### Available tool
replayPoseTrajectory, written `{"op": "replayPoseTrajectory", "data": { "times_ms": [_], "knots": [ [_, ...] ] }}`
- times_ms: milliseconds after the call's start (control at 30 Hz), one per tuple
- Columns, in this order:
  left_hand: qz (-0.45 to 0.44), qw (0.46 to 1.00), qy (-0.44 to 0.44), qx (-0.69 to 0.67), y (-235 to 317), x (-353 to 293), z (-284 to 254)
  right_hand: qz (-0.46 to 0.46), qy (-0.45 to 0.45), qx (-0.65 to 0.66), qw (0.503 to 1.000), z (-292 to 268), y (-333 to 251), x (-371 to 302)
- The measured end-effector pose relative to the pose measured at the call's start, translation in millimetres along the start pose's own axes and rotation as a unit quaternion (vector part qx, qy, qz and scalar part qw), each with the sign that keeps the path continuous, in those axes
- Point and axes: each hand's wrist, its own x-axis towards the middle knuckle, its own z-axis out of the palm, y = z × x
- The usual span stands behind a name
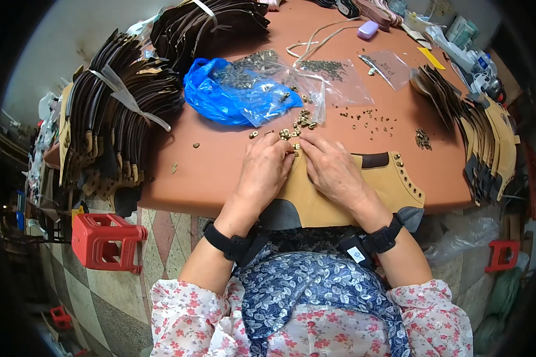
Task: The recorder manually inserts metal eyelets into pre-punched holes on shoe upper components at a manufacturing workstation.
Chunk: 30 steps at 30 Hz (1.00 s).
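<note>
A tan shoe upper point(309, 199) with dark grey corners and a dark brown strip lies at the table's front edge. Along its right edge runs a row of dark eyelets point(404, 172). My left hand point(264, 167) is closed at the upper's far left edge, its fingertips pinched together; what they hold is hidden. My right hand point(335, 169) rests on the upper, its fingers closed on that same edge. Small brass lace fittings point(296, 146) show between the two hands. Just beyond the fingertips lies a loose pile of brass fittings point(304, 121).
A blue plastic bag point(214, 98) and clear bags of small metal pieces point(324, 70) lie farther back. Tied stacks of dark leather pieces point(110, 113) stand left; more tan uppers point(488, 140) lean right. Scattered rivets point(372, 122) dot the table. A red stool point(106, 241) stands lower left.
</note>
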Motion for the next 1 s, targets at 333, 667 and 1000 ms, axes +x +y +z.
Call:
{"op": "replayPoseTrajectory", "data": {
  "times_ms": [333,667,1000],
  "knots": [
    [0.002,0.998,0.063,0.026,-1,-12,16,-0.004,0.016,0.01,1.0,-8,-6,-1],
    [0.02,0.996,0.085,0.03,-3,-18,23,-0.03,0.001,-0.017,0.999,-9,-5,-2],
    [0.068,0.991,0.071,0.094,4,-32,19,-0.04,-0.019,-0.011,0.999,-10,0,-1]
  ]
}}
